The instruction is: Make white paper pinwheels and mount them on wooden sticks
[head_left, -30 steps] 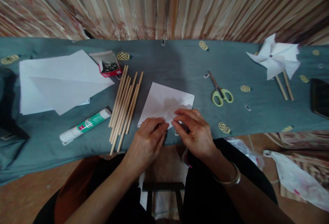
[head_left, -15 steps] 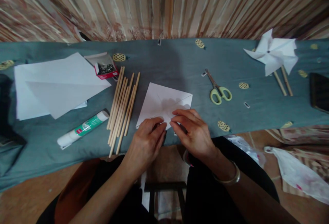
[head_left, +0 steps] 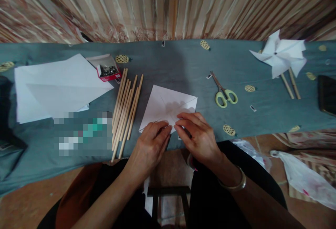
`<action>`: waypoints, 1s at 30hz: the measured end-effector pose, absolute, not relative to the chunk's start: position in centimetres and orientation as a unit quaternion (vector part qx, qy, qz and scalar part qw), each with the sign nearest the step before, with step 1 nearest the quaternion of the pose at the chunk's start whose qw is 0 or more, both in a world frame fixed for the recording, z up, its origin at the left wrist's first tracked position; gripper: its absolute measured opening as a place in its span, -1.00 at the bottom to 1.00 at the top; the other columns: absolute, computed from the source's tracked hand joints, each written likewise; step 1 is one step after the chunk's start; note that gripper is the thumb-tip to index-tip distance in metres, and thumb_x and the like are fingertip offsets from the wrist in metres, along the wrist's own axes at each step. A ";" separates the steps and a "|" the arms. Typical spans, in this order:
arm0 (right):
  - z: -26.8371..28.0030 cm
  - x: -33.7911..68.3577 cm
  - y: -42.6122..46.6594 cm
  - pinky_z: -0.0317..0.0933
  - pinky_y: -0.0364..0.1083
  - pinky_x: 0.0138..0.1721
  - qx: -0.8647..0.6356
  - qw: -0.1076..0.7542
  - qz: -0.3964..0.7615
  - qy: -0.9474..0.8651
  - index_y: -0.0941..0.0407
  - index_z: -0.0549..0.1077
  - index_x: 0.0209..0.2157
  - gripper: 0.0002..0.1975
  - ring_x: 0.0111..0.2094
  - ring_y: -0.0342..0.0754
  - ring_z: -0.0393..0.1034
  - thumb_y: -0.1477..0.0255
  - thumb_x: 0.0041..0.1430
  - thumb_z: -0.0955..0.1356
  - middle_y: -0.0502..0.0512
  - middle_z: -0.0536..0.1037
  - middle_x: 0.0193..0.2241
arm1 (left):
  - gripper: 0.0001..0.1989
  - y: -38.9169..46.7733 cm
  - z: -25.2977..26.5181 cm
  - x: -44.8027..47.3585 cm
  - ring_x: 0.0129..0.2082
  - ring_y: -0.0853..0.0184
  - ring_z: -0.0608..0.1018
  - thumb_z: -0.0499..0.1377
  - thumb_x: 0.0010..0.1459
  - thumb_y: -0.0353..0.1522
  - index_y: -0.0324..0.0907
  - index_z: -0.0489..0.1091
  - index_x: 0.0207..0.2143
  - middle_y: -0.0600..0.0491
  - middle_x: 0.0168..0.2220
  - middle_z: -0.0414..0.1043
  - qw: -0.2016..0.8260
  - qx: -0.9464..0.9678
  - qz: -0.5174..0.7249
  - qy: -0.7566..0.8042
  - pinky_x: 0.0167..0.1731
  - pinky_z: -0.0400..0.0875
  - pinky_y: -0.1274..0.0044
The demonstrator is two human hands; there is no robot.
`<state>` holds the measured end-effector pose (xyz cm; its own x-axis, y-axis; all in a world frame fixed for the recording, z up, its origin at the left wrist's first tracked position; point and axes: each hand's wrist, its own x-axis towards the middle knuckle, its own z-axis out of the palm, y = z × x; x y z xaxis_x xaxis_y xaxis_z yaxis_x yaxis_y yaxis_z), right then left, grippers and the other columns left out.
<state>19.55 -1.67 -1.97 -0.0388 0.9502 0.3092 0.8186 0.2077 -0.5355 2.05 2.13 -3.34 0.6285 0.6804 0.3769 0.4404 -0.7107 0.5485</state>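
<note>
A square of white paper (head_left: 168,97) with creases and cut lines lies on the cloth in front of me. My left hand (head_left: 153,138) has its thumb and fingers pinched at the paper's near edge. Close beside it, my right hand (head_left: 195,131) bends its fingers over the near right part of the sheet, thumb and index tips together at the near corner. The fingertips of the two hands almost meet. My fingers cover that corner, so how the paper sits between them is partly hidden.
Wooden sticks (head_left: 126,110) lie left of the paper, with a red box of small metal pieces (head_left: 109,71), white sheets (head_left: 52,85) and a pixelated green-and-white tube (head_left: 91,131) beyond. On the right are scissors (head_left: 223,94), paper pinwheels (head_left: 283,54) on sticks and a dark object (head_left: 327,94).
Both hands stay at the paper's near corner, with hardly any movement. The whole view has shifted very slightly. The tube on the left now appears pixelated.
</note>
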 end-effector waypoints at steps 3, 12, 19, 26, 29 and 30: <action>-1.9 19.6 -1.7 0.33 0.05 -0.05 -0.618 0.309 0.106 -0.715 0.13 0.52 -0.31 -0.84 -0.15 0.01 0.42 0.47 0.27 0.29 0.16 0.58 -0.19 | -0.78 2.1 -3.3 2.1 -0.17 0.25 0.52 0.12 0.23 -0.49 -0.25 0.38 -0.06 -0.10 -0.15 0.45 0.202 0.878 0.291 0.321 -0.18 0.57 0.37; -2.1 19.6 -1.7 0.34 0.07 -0.05 -0.619 0.309 0.108 -0.714 0.09 0.53 -0.28 -0.82 -0.14 0.02 0.42 0.46 0.28 0.27 0.14 0.58 -0.19 | -0.77 2.1 -3.4 2.1 -0.15 0.24 0.52 0.10 0.24 -0.49 -0.22 0.37 -0.05 -0.09 -0.13 0.45 0.200 0.879 0.287 0.323 -0.18 0.57 0.37; -2.1 19.4 -1.7 0.35 0.06 -0.06 -0.620 0.303 0.086 -0.718 0.12 0.52 -0.29 -0.84 -0.16 0.03 0.42 0.48 0.27 0.29 0.16 0.58 -0.18 | -0.76 2.1 -3.6 2.0 -0.15 0.25 0.52 0.10 0.25 -0.49 -0.26 0.37 -0.03 -0.13 -0.12 0.44 0.195 0.881 0.287 0.321 -0.17 0.56 0.37; -2.3 19.5 -1.6 0.36 0.05 -0.06 -0.619 0.302 0.082 -0.721 0.09 0.52 -0.29 -0.84 -0.16 0.03 0.42 0.47 0.27 0.29 0.14 0.58 -0.18 | -0.76 2.1 -3.5 2.1 -0.14 0.24 0.52 0.09 0.25 -0.49 -0.25 0.36 -0.03 -0.12 -0.11 0.44 0.201 0.880 0.279 0.328 -0.17 0.56 0.36; -2.3 19.4 -1.6 0.35 0.04 -0.05 -0.619 0.303 0.079 -0.720 0.11 0.52 -0.29 -0.84 -0.15 0.03 0.42 0.48 0.27 0.29 0.15 0.58 -0.18 | -0.77 2.2 -3.5 2.1 -0.14 0.24 0.52 0.10 0.25 -0.49 -0.26 0.36 -0.04 -0.12 -0.11 0.44 0.196 0.881 0.281 0.327 -0.16 0.56 0.36; -2.2 19.4 -1.5 0.35 0.04 -0.05 -0.619 0.303 0.078 -0.721 0.12 0.53 -0.29 -0.84 -0.15 0.03 0.42 0.49 0.27 0.29 0.16 0.58 -0.19 | -0.77 2.2 -3.5 2.1 -0.15 0.24 0.52 0.10 0.25 -0.50 -0.27 0.36 -0.04 -0.13 -0.12 0.44 0.192 0.881 0.283 0.327 -0.16 0.56 0.36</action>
<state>19.41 -1.54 -2.25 -0.0508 0.9393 0.3393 0.8444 0.2218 -0.4877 2.11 2.20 -3.53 0.6265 0.6843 0.3732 0.4665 -0.7128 0.5238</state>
